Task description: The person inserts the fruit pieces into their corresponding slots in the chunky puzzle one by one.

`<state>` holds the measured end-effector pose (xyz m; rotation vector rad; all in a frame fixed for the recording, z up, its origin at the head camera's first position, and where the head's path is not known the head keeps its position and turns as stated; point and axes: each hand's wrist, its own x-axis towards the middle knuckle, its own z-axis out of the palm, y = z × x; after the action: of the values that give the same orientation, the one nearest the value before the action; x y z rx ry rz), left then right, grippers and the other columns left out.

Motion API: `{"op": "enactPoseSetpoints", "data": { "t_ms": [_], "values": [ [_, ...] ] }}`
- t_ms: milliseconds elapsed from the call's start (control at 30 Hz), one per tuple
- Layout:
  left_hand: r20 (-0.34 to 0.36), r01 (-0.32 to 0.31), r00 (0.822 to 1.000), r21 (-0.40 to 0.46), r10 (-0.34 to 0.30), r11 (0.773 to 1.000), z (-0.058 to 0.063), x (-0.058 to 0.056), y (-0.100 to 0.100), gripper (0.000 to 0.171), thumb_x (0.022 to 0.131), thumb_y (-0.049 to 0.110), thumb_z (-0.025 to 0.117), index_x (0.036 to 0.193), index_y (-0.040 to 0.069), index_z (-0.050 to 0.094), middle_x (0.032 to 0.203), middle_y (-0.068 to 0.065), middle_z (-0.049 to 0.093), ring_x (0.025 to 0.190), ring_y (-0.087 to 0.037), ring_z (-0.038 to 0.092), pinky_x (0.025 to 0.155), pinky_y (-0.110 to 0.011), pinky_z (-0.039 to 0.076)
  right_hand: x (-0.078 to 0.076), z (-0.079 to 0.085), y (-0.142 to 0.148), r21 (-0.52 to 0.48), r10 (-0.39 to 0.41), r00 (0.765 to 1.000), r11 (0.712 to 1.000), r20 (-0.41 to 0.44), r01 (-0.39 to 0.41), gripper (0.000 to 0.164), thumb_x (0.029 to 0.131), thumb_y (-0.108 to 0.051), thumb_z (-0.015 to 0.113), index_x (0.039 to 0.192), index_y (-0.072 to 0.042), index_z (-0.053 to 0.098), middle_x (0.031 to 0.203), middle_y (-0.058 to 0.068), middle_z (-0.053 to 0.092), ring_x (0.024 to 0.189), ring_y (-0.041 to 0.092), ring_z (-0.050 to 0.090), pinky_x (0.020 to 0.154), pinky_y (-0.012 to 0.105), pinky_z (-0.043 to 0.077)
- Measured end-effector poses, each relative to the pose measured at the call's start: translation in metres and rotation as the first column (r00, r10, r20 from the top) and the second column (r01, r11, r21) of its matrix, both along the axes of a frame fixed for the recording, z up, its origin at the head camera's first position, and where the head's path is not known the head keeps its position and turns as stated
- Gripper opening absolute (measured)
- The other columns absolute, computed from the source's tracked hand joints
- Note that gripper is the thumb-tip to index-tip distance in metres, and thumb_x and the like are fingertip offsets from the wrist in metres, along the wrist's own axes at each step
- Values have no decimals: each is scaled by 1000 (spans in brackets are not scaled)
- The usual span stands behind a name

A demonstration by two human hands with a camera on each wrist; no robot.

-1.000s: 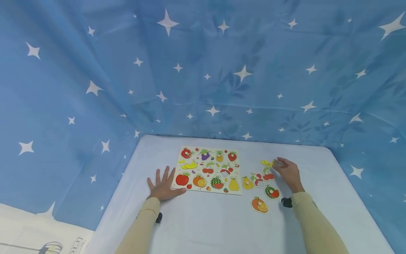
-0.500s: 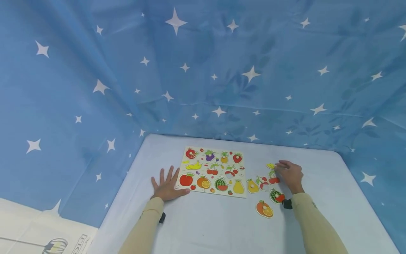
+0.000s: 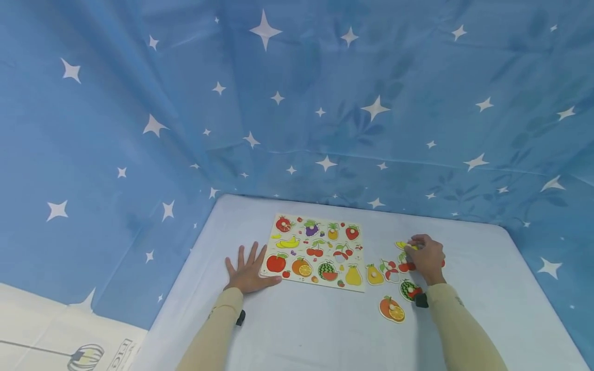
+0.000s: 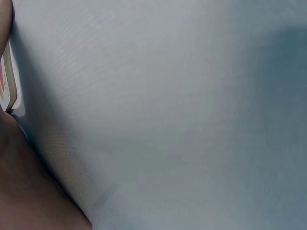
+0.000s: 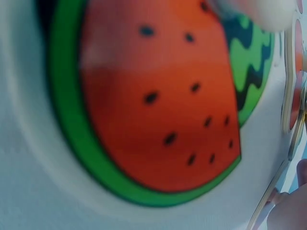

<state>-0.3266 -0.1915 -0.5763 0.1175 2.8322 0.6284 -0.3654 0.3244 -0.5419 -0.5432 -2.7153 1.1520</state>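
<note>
My left hand (image 3: 249, 276) lies flat with spread fingers at the lower left corner of a wooden fruit puzzle board (image 3: 301, 250); its thumb reaches along the board's front edge. In the left wrist view, part of the left hand (image 4: 33, 182) shows beside the board's corner (image 4: 8, 81). At the right, my right hand (image 3: 426, 257) pinches a yellow banana puzzle piece (image 3: 400, 245), whose right part the fingertips cover. Under this hand is a cherry piece (image 3: 402, 267), partly hidden. Near the wrist lies a watermelon piece (image 3: 408, 289), which fills much of the right wrist view.
Between board and right hand lie a pear piece (image 3: 375, 274) and a red-and-white fruit piece (image 3: 390, 271). An orange piece (image 3: 392, 309) is closer to the front. A bit of red (image 3: 443, 263) shows behind the right hand. A blue star-patterned curtain (image 3: 297, 129) stands behind the white table (image 3: 297, 330).
The head view has shifted, so everything sits a little further right in it. My right hand's fingertips have moved inward over the banana piece. The left hand stays by the board.
</note>
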Motion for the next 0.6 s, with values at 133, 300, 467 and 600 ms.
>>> {"op": "enactPoseSetpoints", "data": {
  "t_ms": [133, 300, 467, 600],
  "values": [
    [-6, -4, 1000, 3, 4, 1000, -2, -1, -1, 122, 79, 83, 70, 174, 25, 21, 181, -7, 5, 161, -46, -10, 115, -79, -13, -1, -1, -1, 3, -35, 999, 999, 33, 34, 36, 101, -13, 71, 130, 5, 60, 132, 30, 61, 127, 49, 46, 104, 65, 42],
    [10, -1, 1000, 13, 0, 1000, 1, 1, 1, 121, 79, 80, 73, 173, 24, 21, 180, -8, 5, 161, -47, -10, 115, -79, -13, 0, -5, -1, -8, -69, 997, 998, 31, 70, 32, 102, -13, 70, 127, 5, 61, 136, 31, 53, 128, 51, 40, 105, 66, 38],
    [8, -1, 1000, 10, 1, 1000, 4, 1, 2, 121, 80, 80, 72, 173, 23, 22, 180, -9, 5, 160, -48, -10, 115, -80, -12, 0, -6, -2, -23, -72, 997, 997, 2, 72, 28, 103, -11, 68, 126, 5, 61, 137, 30, 49, 128, 49, 39, 103, 64, 39],
    [6, -9, 1000, 27, 8, 1000, 5, 2, 1, 121, 79, 79, 73, 173, 22, 23, 180, -10, 6, 160, -48, -9, 115, -80, -13, 0, -4, -4, -31, -64, 998, 997, -24, 63, 25, 103, -8, 67, 123, 5, 61, 135, 31, 48, 125, 46, 42, 99, 60, 43]
  ]
}}
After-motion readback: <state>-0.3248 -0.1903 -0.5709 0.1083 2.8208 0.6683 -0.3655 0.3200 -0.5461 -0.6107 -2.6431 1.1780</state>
